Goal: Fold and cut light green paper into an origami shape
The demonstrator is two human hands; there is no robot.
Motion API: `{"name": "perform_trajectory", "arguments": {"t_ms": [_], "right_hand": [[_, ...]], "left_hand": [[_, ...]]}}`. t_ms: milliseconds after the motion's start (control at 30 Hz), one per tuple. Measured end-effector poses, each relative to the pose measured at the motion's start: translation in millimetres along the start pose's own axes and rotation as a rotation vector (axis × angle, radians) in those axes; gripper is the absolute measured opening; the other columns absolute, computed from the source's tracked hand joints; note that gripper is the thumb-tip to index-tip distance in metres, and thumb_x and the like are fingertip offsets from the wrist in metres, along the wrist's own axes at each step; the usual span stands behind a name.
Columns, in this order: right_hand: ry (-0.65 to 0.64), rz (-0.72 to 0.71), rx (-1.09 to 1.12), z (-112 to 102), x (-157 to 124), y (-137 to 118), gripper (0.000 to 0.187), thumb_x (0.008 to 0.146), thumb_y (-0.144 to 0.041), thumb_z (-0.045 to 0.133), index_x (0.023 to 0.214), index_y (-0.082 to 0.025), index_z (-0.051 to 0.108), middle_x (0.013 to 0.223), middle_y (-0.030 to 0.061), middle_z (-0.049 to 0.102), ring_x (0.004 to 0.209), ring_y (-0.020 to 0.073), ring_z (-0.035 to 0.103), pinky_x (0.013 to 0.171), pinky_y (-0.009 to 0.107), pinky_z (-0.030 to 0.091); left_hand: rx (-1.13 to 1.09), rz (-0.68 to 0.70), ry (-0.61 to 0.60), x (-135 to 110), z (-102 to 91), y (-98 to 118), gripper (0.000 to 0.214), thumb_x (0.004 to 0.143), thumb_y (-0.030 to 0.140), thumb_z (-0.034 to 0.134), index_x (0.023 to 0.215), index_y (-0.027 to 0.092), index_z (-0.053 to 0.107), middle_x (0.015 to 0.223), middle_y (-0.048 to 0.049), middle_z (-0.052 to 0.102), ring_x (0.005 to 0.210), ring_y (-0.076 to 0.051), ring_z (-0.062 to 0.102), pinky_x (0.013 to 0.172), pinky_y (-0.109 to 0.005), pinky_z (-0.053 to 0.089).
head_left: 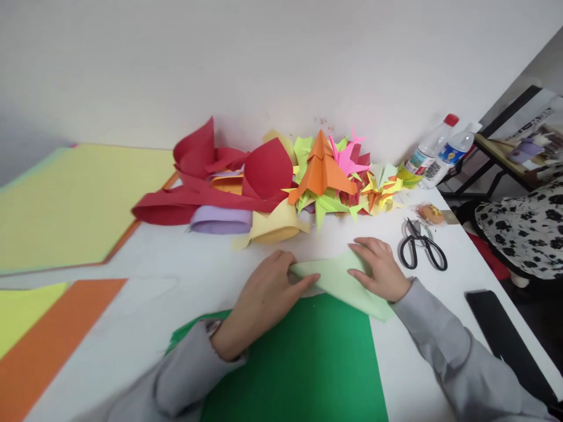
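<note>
A pale green sheet of paper, partly folded over, lies at the middle of the table and overlaps the far edge of a dark green paper stack. My left hand grips its left end, thumb on top and fingers curled behind. On the paper's right side my right hand holds it between the thumb and the bent fingers. The underside of the sheet is hidden. Just right of that hand lie black-handled scissors.
Red paper shapes, a cream paper crown and an orange folded paper plane crowd the wall. Large yellow sheets cover the left. Two bottles, a wrapped snack and a black phone-like slab line the right. A person's patterned garment shows beyond.
</note>
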State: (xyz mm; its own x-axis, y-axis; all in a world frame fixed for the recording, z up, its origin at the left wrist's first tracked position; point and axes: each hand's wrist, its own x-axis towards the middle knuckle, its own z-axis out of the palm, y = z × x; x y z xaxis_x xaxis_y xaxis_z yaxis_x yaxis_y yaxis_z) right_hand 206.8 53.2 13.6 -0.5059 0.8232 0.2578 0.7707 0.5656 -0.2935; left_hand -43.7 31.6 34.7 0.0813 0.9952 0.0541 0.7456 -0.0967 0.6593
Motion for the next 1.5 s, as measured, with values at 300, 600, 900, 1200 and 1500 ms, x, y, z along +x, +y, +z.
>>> {"name": "perform_trajectory", "arguments": {"t_ms": [300, 600, 900, 1200, 1500], "right_hand": [[0.102, 0.124, 0.345, -2, 3, -7, 0.057, 0.077, -0.044, 0.068, 0.126, -0.019, 0.053, 0.125, 0.0161, 0.058, 0.116, 0.0275, 0.052, 0.096, 0.046, 0.041], [0.326, 0.347, 0.971, -71, 28, -82, 0.028, 0.057, -0.038, 0.081, 0.07, -0.017, 0.068, 0.069, 0.0014, 0.065, 0.065, 0.016, 0.058, 0.061, 0.027, 0.045], [0.45, 0.33, 1.103, -76, 51, -108, 0.028, 0.055, -0.036, 0.082, 0.073, -0.018, 0.07, 0.076, 0.0036, 0.069, 0.069, 0.0186, 0.061, 0.063, 0.029, 0.049], [0.456, 0.35, 1.077, -71, 53, -98, 0.028, 0.058, -0.041, 0.081, 0.072, -0.017, 0.074, 0.077, 0.0051, 0.072, 0.07, 0.0203, 0.063, 0.062, 0.03, 0.049], [0.416, 0.435, 1.149, -73, 56, -97, 0.029, 0.055, -0.041, 0.082, 0.066, -0.015, 0.073, 0.067, 0.0048, 0.072, 0.058, 0.0176, 0.061, 0.054, 0.028, 0.046]], "left_hand": [[-0.87, -0.154, 0.004, -15, -12.6, 26, 0.042, 0.054, 0.031, 0.081, 0.065, 0.019, 0.042, 0.103, -0.0077, 0.066, 0.068, -0.015, 0.061, 0.058, -0.029, 0.053], [-1.06, 0.184, 0.157, -10, -79.4, 54, 0.054, 0.054, 0.016, 0.083, 0.1, 0.021, 0.055, 0.094, -0.0047, 0.07, 0.086, -0.02, 0.065, 0.068, -0.027, 0.053], [-1.255, -0.009, 0.123, 1, -79.7, 73, 0.031, 0.053, 0.023, 0.085, 0.077, 0.011, 0.069, 0.076, -0.0084, 0.073, 0.074, -0.024, 0.068, 0.066, -0.031, 0.054], [-1.298, -0.078, 0.186, 6, -74.4, 65, 0.035, 0.05, 0.023, 0.087, 0.08, 0.011, 0.072, 0.078, -0.0082, 0.074, 0.072, -0.022, 0.068, 0.072, -0.035, 0.055], [-1.281, -0.087, 0.155, 7, -72.1, 64, 0.038, 0.049, 0.026, 0.087, 0.08, 0.01, 0.072, 0.08, -0.0113, 0.075, 0.078, -0.027, 0.069, 0.073, -0.038, 0.056]]}}
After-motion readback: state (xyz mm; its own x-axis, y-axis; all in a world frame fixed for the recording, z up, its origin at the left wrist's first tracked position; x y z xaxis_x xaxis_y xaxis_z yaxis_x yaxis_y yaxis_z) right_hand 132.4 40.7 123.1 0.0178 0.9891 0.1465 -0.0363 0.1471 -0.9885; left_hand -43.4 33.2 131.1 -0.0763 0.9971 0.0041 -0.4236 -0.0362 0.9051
